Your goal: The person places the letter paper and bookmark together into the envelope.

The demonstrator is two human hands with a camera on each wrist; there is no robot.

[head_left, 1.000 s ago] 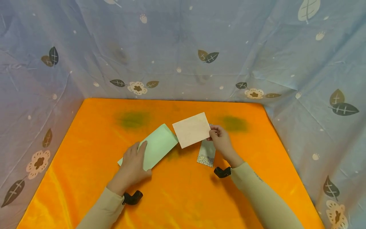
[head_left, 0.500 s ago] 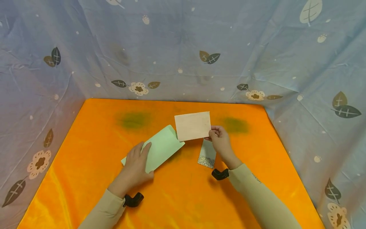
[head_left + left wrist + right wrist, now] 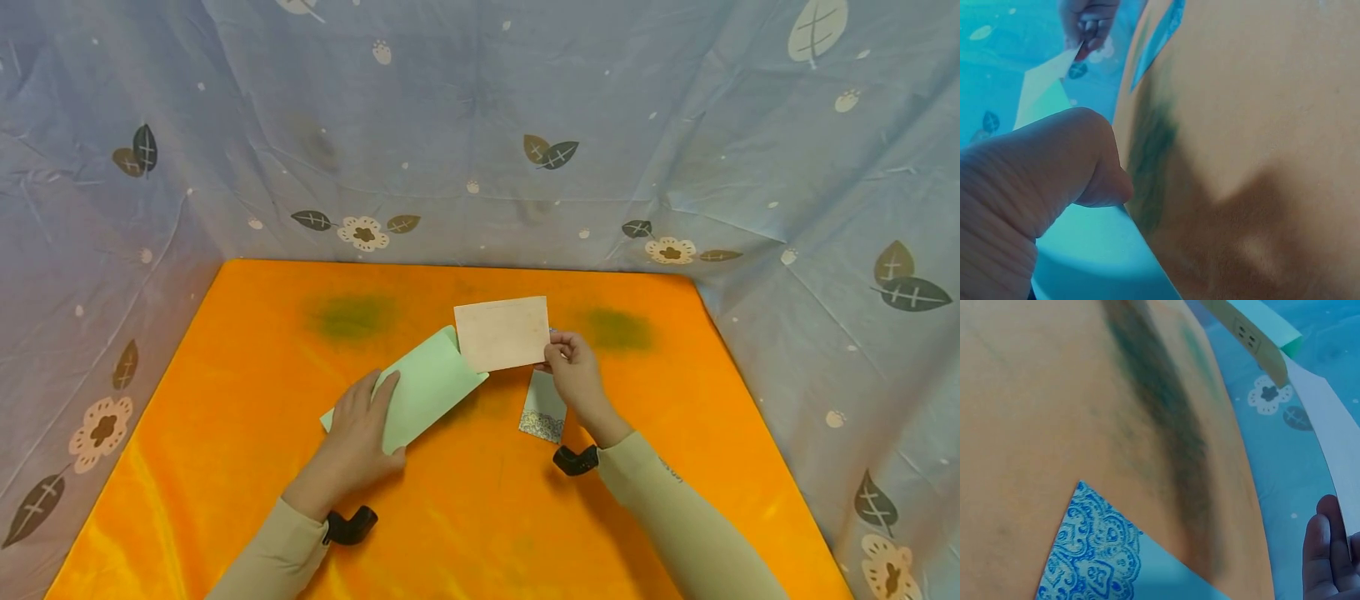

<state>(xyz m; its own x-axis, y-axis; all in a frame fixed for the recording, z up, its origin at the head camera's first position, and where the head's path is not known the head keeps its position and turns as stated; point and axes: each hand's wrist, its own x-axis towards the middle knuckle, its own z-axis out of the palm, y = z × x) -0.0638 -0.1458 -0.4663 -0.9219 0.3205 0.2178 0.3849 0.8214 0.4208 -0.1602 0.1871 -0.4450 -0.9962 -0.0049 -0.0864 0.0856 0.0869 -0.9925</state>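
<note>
My left hand [image 3: 356,437] grips a pale green envelope [image 3: 427,392] above the table, tilted with its far end to the right. In the left wrist view the thumb lies bent over the envelope [image 3: 1104,247]. My right hand [image 3: 583,383] pinches a cream card [image 3: 502,333] by its right edge, thumb in front. The card's left end is right at the envelope's mouth and overlaps it in the head view. Below my right hand a pale card with a lacy patterned end [image 3: 543,412] lies on the table; its upper part is hidden behind the hand and cream card.
An orange cloth [image 3: 465,517] covers the table, with two dark green patches toward the back. Blue curtains [image 3: 480,125] with leaf and flower prints rise behind and at both sides. A black camera piece [image 3: 351,525] sticks out from each wrist.
The cream card has turned more level, and its left end has come to the envelope's mouth. My left hand has shifted the envelope slightly right. The patterned card stays put.
</note>
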